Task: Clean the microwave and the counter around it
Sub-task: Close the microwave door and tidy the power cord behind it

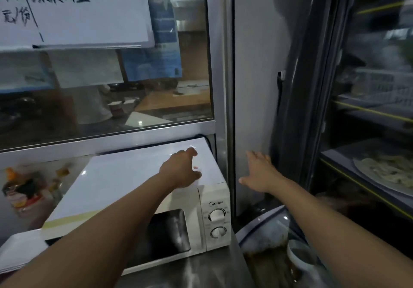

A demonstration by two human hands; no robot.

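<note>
the left hand [181, 171] rests with loosely curled fingers on the back right of the top of the white boxy metal microwave [138, 200], holding nothing i can see, probably to steady or feel over it; the right hand [260, 174] is spread wide and empty against the grey wall panel [252, 86], likely as a brace. one microwave with two round dials [217, 215] stands at the right end of the steel tabletop [201, 272]; no cloth shows.

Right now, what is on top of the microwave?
A large white sheet covers the microwave top, and the left hand rests on it. Anything beneath the sheet is hidden.
</note>
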